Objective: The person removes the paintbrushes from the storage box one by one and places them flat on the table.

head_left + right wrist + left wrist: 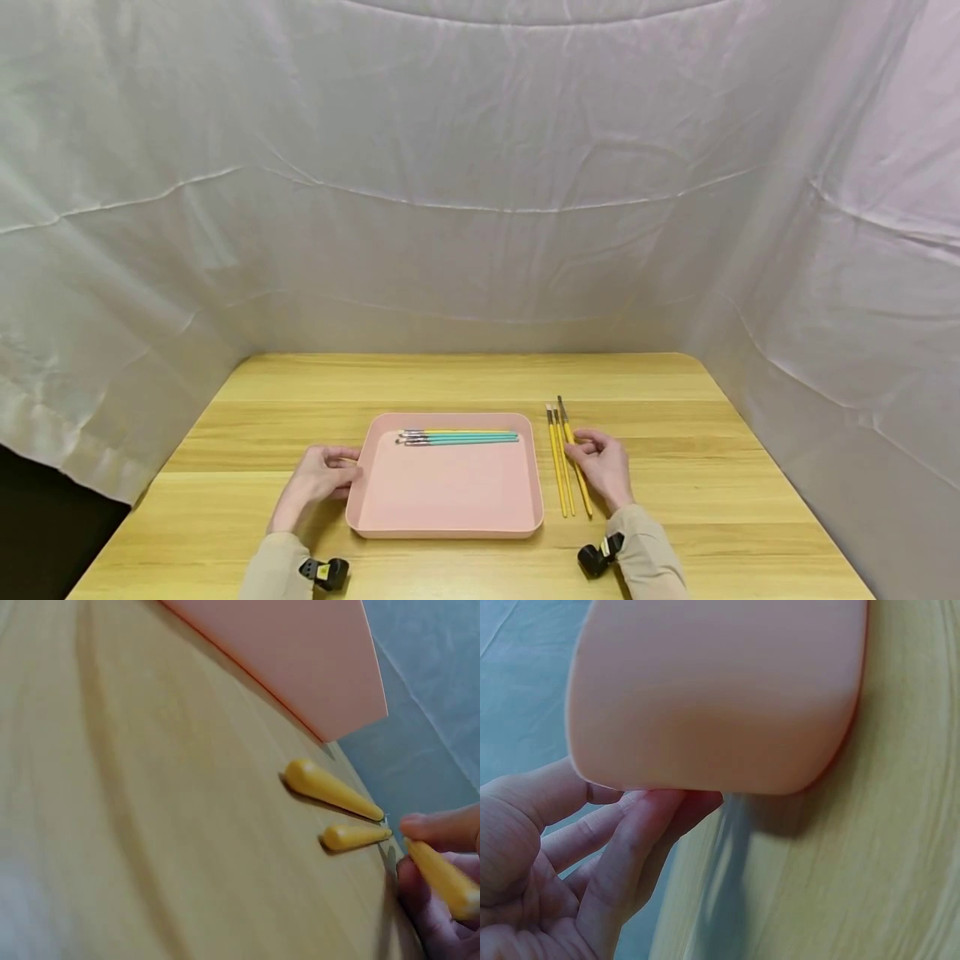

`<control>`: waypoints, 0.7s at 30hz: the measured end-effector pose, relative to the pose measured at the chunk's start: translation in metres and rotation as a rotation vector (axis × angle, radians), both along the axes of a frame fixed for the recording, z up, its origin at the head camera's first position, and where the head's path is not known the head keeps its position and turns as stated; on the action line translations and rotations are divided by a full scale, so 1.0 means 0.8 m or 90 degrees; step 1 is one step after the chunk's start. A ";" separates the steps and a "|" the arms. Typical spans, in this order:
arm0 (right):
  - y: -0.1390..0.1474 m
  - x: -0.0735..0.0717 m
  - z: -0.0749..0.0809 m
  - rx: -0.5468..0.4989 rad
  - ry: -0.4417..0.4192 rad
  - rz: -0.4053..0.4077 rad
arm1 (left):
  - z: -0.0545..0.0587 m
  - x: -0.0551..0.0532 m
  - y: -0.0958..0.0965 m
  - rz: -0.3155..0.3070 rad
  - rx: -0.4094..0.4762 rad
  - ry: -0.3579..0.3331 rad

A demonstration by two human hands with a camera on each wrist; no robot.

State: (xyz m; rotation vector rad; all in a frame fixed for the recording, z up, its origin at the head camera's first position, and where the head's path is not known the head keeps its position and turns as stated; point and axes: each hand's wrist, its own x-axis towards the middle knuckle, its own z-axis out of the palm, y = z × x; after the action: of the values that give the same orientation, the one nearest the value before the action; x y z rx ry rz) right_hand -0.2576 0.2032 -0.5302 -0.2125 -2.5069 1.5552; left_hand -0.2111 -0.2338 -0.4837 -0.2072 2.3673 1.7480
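The left hand [318, 479] holds a pink rectangular tray [450, 533] at its left side. In the left wrist view its thumb is by the rim and the other fingers lie against the outer wall. To the right of the tray, the right hand [602, 467] pinches a yellow-handled paintbrush [442, 877] between thumb and fingers. Two more yellow paintbrushes [557, 467] lie side by side on the table between that hand and the tray. Inside the tray, near its back wall, are teal paintbrushes [472, 438] and a yellow one [480, 431].
A wooden table [465, 379] carries everything. Pale grey curtains [480, 258] hang behind it and along both sides. Each wrist wears a small black camera, one by the left sleeve [277, 571] and one by the right sleeve [648, 554].
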 end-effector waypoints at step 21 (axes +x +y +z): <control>-0.004 0.000 -0.005 0.139 0.023 -0.028 | 0.000 0.000 0.000 0.000 0.003 0.002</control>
State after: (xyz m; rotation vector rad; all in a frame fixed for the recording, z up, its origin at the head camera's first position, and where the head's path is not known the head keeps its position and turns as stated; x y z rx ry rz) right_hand -0.2580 0.1999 -0.5339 -0.2047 -2.5999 1.2460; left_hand -0.2109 -0.2339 -0.4839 -0.2037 2.3652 1.7540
